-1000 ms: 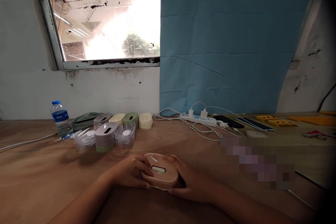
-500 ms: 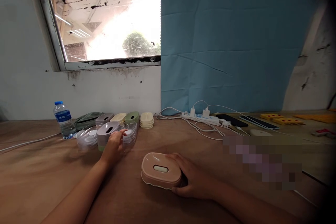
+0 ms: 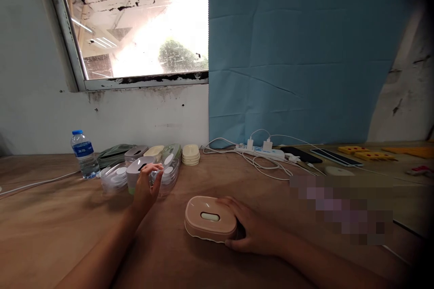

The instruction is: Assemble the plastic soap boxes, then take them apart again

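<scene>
My left hand (image 3: pixel 147 185) pinches a thin clear plastic piece (image 3: pixel 168 160) with a white round spot, lifted and tilted above a stack of similar clear plastic pieces (image 3: pixel 168 181). Its outline is hard to make out. Right beside that hand stands a lilac box (image 3: pixel 133 176) with a slot in its top, partly hidden by the fingers. My right hand (image 3: pixel 246 226) wraps round the right end of a pink oval box (image 3: pixel 210 228) on the table. A cream strip shows inside the slot in its top, and a pale wavy rim runs along its bottom edge.
Behind are more clear pieces (image 3: pixel 115 178), a green box (image 3: pixel 172 151), cream lids (image 3: pixel 191 154) in a stack and a water bottle (image 3: pixel 83 156). A power strip (image 3: pixel 261 151) with white cables, phones (image 3: pixel 335 157) and yellow blocks (image 3: pixel 368 153) lie to the right.
My left hand has taken hold of a clear plastic piece and raised it off its stack. The right hand still rests on the pink box.
</scene>
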A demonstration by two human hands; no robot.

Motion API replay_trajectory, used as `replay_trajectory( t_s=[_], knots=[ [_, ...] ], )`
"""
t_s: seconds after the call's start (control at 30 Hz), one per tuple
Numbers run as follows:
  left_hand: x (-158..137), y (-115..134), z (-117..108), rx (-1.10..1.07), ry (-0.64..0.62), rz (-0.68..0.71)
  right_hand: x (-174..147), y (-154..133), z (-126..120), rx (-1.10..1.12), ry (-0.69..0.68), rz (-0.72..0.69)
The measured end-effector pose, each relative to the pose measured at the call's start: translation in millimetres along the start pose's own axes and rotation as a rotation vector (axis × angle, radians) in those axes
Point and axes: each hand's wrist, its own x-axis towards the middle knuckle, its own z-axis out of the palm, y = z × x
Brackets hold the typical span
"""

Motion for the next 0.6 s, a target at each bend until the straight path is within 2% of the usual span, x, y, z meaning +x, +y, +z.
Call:
replay_trajectory(
  t_s=[0.07, 0.13, 0.27, 0.37, 0.47, 0.6],
  knots=[
    [1.8, 15.3, 2.6, -0.165, 0.026, -0.029, -0.7, 1.8, 0.1, -0.013, 0.006, -0.016],
    [2.7, 32.2, 6.2, -0.340, 0.009, -0.122, -1.2, 2.9, 0.1, -0.040, 0.025, -0.021],
    [0.4, 56.3, 15.7, -0.765, -0.058, -0.494, -1.0, 3.6, 1.7, -0.112, 0.160, -0.006],
    [-4.2, 60.8, 22.5, -1.043, -0.105, -0.675, -1.1, 5.0, 3.6, -0.141, 0.265, -0.044],
    [-9.0, 61.0, 26.1, -1.177, -0.141, -0.770, -1.3, 6.1, 4.3, -0.150, 0.351, -0.108],
    [-13.4, 61.9, 27.8, -1.237, -0.144, -0.850, -1.1, 6.0, 3.5, -0.178, 0.405, -0.151]
  ],
)
